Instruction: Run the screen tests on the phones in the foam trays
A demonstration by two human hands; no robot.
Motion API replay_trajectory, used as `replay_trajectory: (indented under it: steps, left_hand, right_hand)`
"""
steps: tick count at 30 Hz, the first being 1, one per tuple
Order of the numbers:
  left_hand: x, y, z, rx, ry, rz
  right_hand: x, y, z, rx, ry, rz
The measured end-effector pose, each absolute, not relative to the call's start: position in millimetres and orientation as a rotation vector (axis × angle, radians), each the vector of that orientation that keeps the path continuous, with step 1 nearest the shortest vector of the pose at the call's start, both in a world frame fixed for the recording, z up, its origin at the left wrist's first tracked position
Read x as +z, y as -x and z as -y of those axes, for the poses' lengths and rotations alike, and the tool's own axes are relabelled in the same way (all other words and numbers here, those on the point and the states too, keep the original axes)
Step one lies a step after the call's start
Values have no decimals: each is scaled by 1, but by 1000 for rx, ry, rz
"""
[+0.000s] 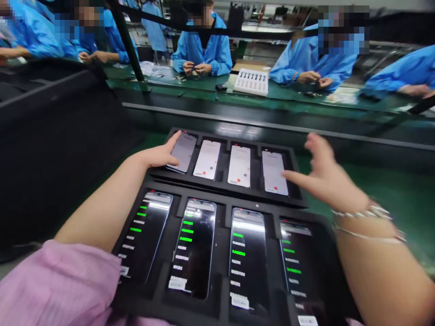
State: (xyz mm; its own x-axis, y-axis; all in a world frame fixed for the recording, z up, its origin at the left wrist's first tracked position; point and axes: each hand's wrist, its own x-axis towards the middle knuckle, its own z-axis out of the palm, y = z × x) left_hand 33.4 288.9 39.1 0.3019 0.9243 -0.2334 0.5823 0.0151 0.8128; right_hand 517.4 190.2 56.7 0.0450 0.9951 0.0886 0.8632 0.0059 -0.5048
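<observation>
My left hand (161, 154) lies at the left end of the far black foam tray (222, 170), thumb and fingers spread around the leftmost phone (185, 151). That phone's screen is grey and dim. My right hand (322, 174), slightly blurred, is open at the tray's right end, its thumb tip by the edge of the rightmost phone (275, 172). Between them lie two phones with bright white screens, one (208, 158) beside the other (239, 165). Closer to me, a second black foam tray (222, 253) holds several phones with black screens showing green and white lines of text.
A large black bin (61, 149) stands on the left. Behind the trays runs a dark ledge (217, 117). Beyond it, several people in blue coats sit at a green bench (200, 86) with a white parts tray (251, 82). A dark post (127, 45) rises at the back left.
</observation>
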Motion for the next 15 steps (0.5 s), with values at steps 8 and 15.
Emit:
replay_trajectory:
  steps: [8,15]
  left_hand:
    - [41,-43,-287,516,-1492,-1408]
    - [43,-46,-285,522,-1484,-1397]
  right_hand:
    - [26,-541,-207,685,2095,1855]
    - [23,-542,-207,677,2066,1894]
